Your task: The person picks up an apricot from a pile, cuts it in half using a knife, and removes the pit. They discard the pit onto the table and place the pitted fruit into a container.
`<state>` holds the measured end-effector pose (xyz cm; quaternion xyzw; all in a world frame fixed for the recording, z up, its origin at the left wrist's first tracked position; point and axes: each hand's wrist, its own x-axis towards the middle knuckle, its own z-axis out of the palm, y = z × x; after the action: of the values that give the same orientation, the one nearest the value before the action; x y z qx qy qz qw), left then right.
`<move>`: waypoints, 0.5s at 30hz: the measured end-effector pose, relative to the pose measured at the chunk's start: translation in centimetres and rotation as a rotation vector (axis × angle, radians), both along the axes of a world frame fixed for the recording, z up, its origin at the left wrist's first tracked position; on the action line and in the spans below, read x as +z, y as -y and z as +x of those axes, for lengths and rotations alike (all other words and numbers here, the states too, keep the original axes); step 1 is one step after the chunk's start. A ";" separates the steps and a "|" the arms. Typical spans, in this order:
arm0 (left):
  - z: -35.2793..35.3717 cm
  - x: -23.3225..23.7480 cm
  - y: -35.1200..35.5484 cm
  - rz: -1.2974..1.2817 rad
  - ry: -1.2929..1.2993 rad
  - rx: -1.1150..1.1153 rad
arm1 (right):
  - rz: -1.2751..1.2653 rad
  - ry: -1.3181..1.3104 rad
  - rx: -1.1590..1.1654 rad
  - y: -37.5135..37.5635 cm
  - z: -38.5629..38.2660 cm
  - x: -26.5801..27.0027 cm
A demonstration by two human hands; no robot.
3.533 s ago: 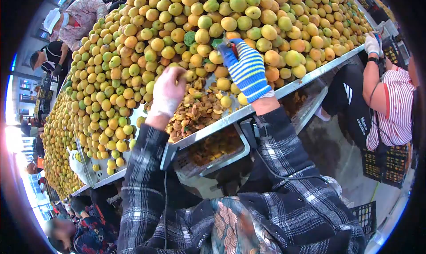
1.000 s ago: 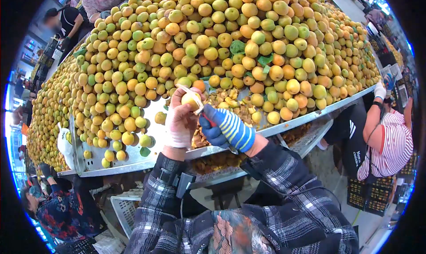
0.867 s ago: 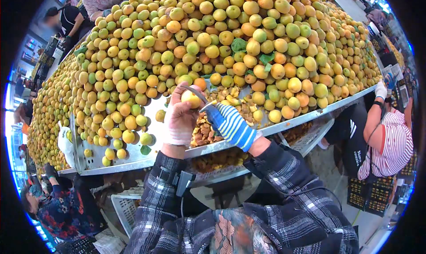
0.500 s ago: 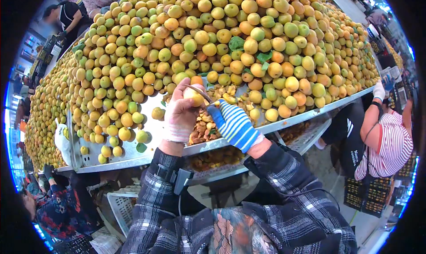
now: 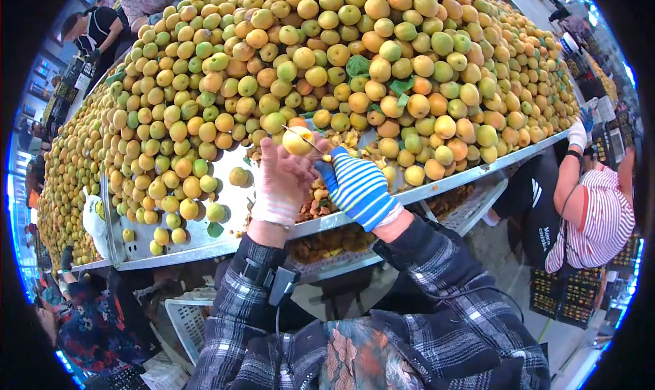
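Note:
A pale yellow fruit (image 5: 295, 141) sits just beyond the fingertips of my left hand (image 5: 283, 182), whose thumb and fingers are apart with the palm turned up. My right hand (image 5: 359, 189), in a blue-and-white striped glove, is closed round a small cutting tool (image 5: 318, 147). The thin metal part of the tool reaches across the fruit; its handle is mostly hidden by the glove. Whether my left fingers still touch the fruit is hard to tell. Brown and yellow peelings (image 5: 318, 202) lie on the metal table (image 5: 235, 185) beneath my hands.
A large heap of yellow-green fruit (image 5: 327, 69) rises ahead. Below the table edge hangs a crate of peelings (image 5: 334, 243); a white crate (image 5: 187, 322) stands lower left. A person in a striped top (image 5: 604, 209) is at the right, others at the left.
My left hand has opened from round the fruit and dropped slightly towards me. The fruit now shows above the fingers, beside the tool. My right hand has shifted a little left.

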<state>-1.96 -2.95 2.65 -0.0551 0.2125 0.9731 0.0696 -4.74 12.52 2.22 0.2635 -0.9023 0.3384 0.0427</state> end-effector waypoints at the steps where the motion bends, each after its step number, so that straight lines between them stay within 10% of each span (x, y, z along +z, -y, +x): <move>1: 0.0 0.1 -0.4 0.003 -0.001 0.005 | 0.003 -0.001 0.005 0.0 0.0 0.1; 11: 0.5 -0.4 -0.7 -0.918 -0.117 0.233 | 0.210 0.153 0.047 0.2 0.2 0.2; 15: 0.0 -1.3 -1.6 -0.583 -0.120 0.360 | 0.162 0.148 0.034 -0.2 0.0 -0.1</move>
<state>-1.97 -1.34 1.39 -0.0521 0.4719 0.8698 -0.1344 -4.76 12.68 2.15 0.2557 -0.9229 0.2833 -0.0511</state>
